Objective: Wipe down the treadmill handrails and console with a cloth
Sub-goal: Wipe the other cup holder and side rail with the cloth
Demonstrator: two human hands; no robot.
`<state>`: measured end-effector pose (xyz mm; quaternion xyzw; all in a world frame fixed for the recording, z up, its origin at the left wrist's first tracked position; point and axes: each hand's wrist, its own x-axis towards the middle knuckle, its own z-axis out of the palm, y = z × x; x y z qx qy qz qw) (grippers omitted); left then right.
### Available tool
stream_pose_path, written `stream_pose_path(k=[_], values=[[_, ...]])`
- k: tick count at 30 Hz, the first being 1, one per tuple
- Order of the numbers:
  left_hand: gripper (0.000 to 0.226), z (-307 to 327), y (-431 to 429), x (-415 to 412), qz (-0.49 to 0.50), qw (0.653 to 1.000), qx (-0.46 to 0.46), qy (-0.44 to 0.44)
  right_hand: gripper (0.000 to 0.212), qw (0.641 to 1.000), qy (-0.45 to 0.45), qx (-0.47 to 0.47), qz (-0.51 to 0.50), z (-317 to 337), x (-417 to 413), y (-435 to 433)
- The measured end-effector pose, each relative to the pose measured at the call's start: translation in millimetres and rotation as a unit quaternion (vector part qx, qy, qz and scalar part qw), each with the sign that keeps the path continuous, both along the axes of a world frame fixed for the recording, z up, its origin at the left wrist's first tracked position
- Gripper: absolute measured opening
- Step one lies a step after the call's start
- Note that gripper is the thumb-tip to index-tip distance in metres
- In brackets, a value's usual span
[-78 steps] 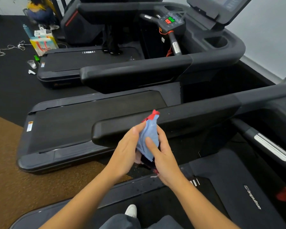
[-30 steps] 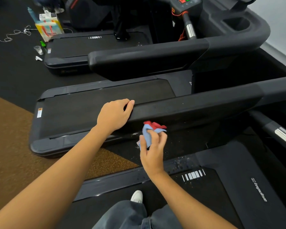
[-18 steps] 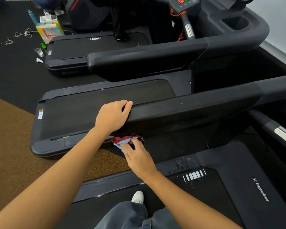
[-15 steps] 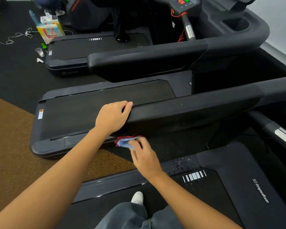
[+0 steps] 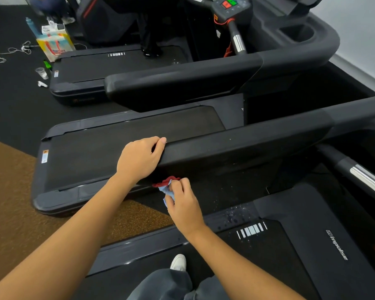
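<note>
Blue cloth (image 5: 167, 192) bunched in the right hand (image 5: 183, 205), under the handrail (image 5: 236, 148). Left hand (image 5: 140, 160) grips its end; rail runs off right

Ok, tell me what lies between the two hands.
Head view: between the left hand, gripping the handrail, and the right hand lie only the handrail's dark side and the bunched cloth it holds.

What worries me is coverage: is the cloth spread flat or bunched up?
Bunched up: the cloth sits crumpled in the right hand, by the handrail lower edge.
</note>
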<state>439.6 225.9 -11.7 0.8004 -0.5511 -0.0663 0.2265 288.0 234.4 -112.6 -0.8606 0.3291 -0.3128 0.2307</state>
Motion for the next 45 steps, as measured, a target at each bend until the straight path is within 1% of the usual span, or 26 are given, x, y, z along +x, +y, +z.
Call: stream_pose_path(k=[3,5,6,8,9,12,14,16,22,27,29,32,34,35,38,41,43,45], values=[[0.044,1.0,1.0,-0.7,-0.004,1.000,-0.004,0.004,0.019,0.999,0.039,-0.011,0.030,-1.1,-6.2,-1.9],[0.043,2.1,1.8,-2.2,-0.005,1.000,-0.005,0.007,0.019,0.999,0.028,0.007,0.022,0.7,-16.1,-3.3],[0.042,2.6,2.1,-2.4,-0.004,1.000,-0.004,0.009,0.018,1.000,0.006,0.022,0.005,4.1,-23.4,-4.4],[0.044,3.8,2.4,-1.8,-0.002,1.000,-0.001,0.013,0.019,0.993,-0.067,0.075,-0.058,17.6,-41.2,-9.1],[0.045,4.2,2.2,-1.4,-0.003,1.000,0.001,0.015,0.021,0.984,-0.108,0.096,-0.106,25.5,-51.0,-14.7],[0.043,5.1,2.0,-2.5,-0.002,1.000,0.002,0.019,0.028,0.933,-0.203,0.108,-0.276,47.1,-78.8,-46.6],[0.042,5.7,1.3,-3.9,0.001,1.000,0.002,0.017,0.033,0.898,-0.229,0.116,-0.358,55.4,-91.9,-72.6],[0.041,5.4,0.7,-3.9,0.003,1.000,0.003,0.015,0.035,0.880,-0.225,0.143,-0.393,57.0,-94.0,-89.6],[0.043,4.9,-0.4,-2.9,0.005,1.000,0.011,0.013,0.032,0.876,-0.233,0.172,-0.385,45.7,-67.1,-75.7],[0.045,4.5,-1.6,-3.1,0.008,1.000,0.019,0.003,0.027,0.899,-0.232,0.179,-0.325,37.5,-50.3,-45.1],[0.045,4.8,-2.2,-2.9,0.011,1.000,0.025,0.015,0.023,0.922,-0.222,0.164,-0.272,34.9,-46.9,-35.0],[0.042,8.4,-2.8,-2.0,0.012,0.998,0.040,0.053,0.016,0.959,-0.178,0.155,-0.159,33.6,-50.4,-25.9],[0.039,13.1,-6.0,-5.1,0.009,0.996,0.030,0.083,0.021,0.969,-0.153,0.171,-0.091,37.5,-55.4,-25.4],[0.037,15.8,-8.8,-8.8,0.004,0.995,0.011,0.096,0.023,0.969,-0.145,0.185,-0.073,41.3,-58.2,-26.4],[0.030,27.0,-21.1,-31.5,-0.049,0.994,-0.051,0.085,0.026,0.964,-0.159,0.199,-0.075,58.6,-68.5,-30.8],[0.021,40.1,-33.2,-64.8,-0.125,0.984,-0.077,0.103,0.028,0.958,-0.191,0.184,-0.109,78.8,-83.3,-40.0],[0.014,46.9,-37.9,-88.8,-0.177,0.971,-0.059,0.147,0.026,0.951,-0.208,0.180,-0.142,90.0,-96.4,-48.4],[0.010,50.9,-41.5,-111.9,-0.221,0.954,-0.008,0.205,0.025,0.942,-0.222,0.182,-0.172,100.0,-110.8,-55.0]])
